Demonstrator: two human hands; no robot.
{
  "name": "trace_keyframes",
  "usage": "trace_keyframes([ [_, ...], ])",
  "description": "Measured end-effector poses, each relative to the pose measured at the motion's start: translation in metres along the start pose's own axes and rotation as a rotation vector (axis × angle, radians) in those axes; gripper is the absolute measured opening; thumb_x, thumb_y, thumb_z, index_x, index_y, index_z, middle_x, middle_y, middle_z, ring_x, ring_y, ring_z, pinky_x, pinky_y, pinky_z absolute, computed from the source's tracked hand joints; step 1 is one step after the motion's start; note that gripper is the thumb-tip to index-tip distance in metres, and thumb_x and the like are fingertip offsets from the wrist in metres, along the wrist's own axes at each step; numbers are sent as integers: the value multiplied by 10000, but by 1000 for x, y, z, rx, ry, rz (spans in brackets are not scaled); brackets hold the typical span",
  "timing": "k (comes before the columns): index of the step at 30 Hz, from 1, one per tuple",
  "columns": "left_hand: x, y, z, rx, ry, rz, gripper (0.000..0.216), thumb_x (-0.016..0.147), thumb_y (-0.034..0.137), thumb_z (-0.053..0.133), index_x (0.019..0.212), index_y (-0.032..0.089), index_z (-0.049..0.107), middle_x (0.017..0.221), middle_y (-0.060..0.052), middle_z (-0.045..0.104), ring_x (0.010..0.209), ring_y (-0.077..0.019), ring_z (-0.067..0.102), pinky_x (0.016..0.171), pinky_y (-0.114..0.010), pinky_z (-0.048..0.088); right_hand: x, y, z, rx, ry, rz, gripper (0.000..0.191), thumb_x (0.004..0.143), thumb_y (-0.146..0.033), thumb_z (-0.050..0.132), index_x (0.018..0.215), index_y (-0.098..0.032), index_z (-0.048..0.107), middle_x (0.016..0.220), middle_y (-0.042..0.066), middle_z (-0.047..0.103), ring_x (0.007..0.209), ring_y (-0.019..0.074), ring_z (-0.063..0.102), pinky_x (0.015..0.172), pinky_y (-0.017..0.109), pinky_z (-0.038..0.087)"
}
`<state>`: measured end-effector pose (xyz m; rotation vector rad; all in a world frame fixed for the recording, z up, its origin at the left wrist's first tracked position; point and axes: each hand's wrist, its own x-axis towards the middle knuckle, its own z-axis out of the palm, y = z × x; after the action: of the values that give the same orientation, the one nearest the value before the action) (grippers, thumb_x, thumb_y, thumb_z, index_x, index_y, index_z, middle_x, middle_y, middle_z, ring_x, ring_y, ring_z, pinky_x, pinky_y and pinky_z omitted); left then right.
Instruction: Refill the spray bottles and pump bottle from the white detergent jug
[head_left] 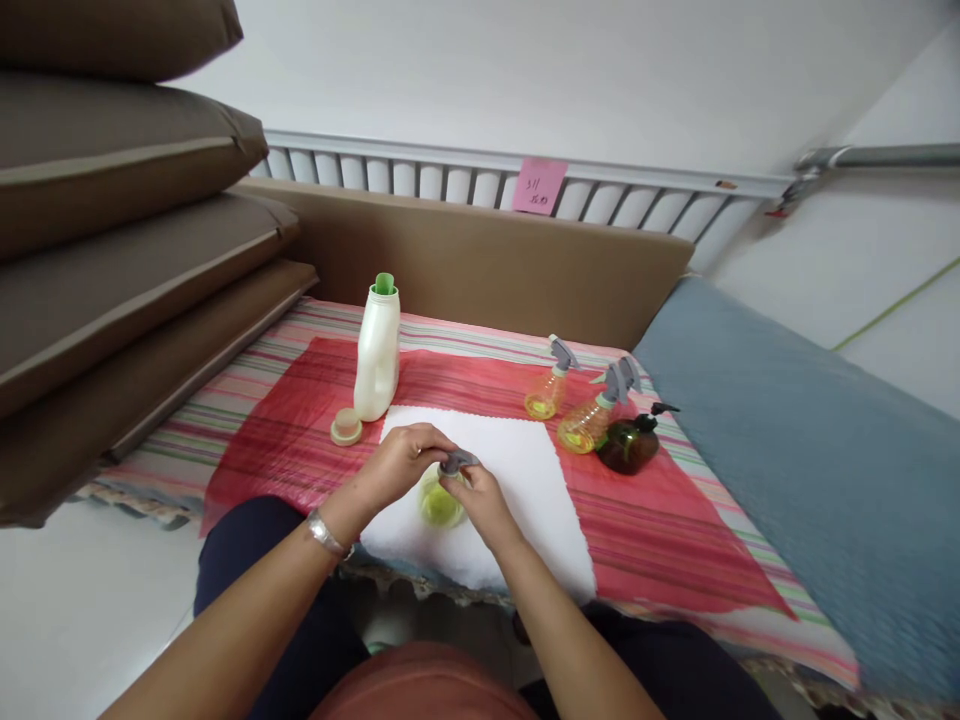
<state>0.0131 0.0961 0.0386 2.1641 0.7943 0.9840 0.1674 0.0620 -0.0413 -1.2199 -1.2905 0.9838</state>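
Observation:
A clear spray bottle [439,505] with yellow-green liquid stands on a white cloth [517,450] in front of me. My left hand [405,462] is closed on its grey trigger head from the left, fingertips at the top. My right hand [481,500] wraps the neck and head from the right; the palm side is hidden. Farther right are two more spray bottles [545,395] [585,428] holding yellow liquid, and a dark pump bottle [630,445]. Left of the cloth rises a white jug [377,350] with a green spout, its pale cap [346,427] beside it.
A red sheet [285,430] lies over a striped cloth [814,630]. Brown cushions [135,240] are stacked at the left, and a brown panel [465,260] leans against the radiator [431,182]. On the radiator hangs a pink note [540,186]. Blue bedding [802,420] extends to the right.

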Motion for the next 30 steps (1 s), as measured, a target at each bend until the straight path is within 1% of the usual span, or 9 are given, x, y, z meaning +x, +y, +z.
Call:
trace_keyframes([
  [3, 0, 0, 0, -2, 2, 1, 139, 795, 145, 600, 849, 180, 723, 814, -64, 718, 767, -176, 659, 733, -302, 514, -1, -2, 2, -41, 43, 3, 342, 593, -273, 714, 911, -191, 619, 933, 46, 662, 939, 258, 583, 918, 436, 404],
  [7, -1, 0, 0, -19, 11, 3, 138, 799, 160, 600, 862, 181, 721, 827, -66, 717, 772, -175, 657, 734, -304, 515, -2, -3, 2, -37, 27, -15, 392, 637, -290, 675, 1011, -203, 597, 1061, 53, 637, 1011, 247, 566, 921, 405, 414],
  [9, -1, -1, 0, -23, 7, 0, 138, 801, 163, 597, 858, 180, 722, 827, -66, 717, 779, -176, 658, 743, -307, 515, -3, -3, 2, -39, 16, -18, 335, 667, -301, 649, 984, -203, 609, 1032, 49, 650, 981, 241, 582, 909, 402, 423],
  [12, -1, -1, -1, -25, -2, -5, 144, 804, 160, 592, 861, 186, 721, 828, -63, 716, 784, -173, 656, 744, -306, 513, -3, -2, 2, -72, 65, -17, 339, 620, -292, 702, 932, -197, 609, 953, 45, 659, 941, 253, 580, 911, 428, 407],
  [16, -2, -1, -1, -35, 4, -7, 151, 807, 155, 590, 875, 189, 721, 831, -65, 715, 781, -173, 652, 738, -307, 510, -4, -2, 3, -73, 45, -30, 365, 653, -298, 669, 998, -202, 600, 1048, 52, 642, 1006, 248, 563, 925, 407, 404],
  [19, -2, -1, -1, -35, 6, -14, 150, 803, 149, 592, 868, 182, 724, 826, -69, 712, 778, -174, 651, 741, -306, 509, -4, -4, 3, -97, 51, -18, 290, 651, -299, 675, 914, -194, 613, 954, 51, 656, 933, 254, 580, 895, 422, 410],
  [21, -2, -1, -2, -32, 5, -19, 150, 805, 152, 590, 862, 182, 725, 826, -69, 712, 781, -176, 652, 745, -307, 509, -4, -5, 4, -114, 71, -17, 311, 613, -287, 710, 887, -191, 601, 905, 45, 648, 899, 257, 576, 879, 425, 409],
  [25, -3, -2, -2, -40, 9, -11, 147, 802, 154, 592, 868, 176, 721, 836, -76, 713, 793, -183, 651, 748, -315, 509, -4, -7, 5, -94, 23, -36, 285, 669, -302, 647, 929, -196, 604, 970, 43, 645, 953, 244, 570, 882, 388, 414],
  [30, -3, 0, -1, -45, 2, -1, 138, 802, 153, 590, 846, 177, 719, 814, -67, 710, 765, -170, 648, 731, -303, 513, -4, -8, 6, -98, 35, -30, 252, 627, -297, 696, 835, -205, 586, 814, 11, 632, 812, 226, 573, 806, 374, 436],
])
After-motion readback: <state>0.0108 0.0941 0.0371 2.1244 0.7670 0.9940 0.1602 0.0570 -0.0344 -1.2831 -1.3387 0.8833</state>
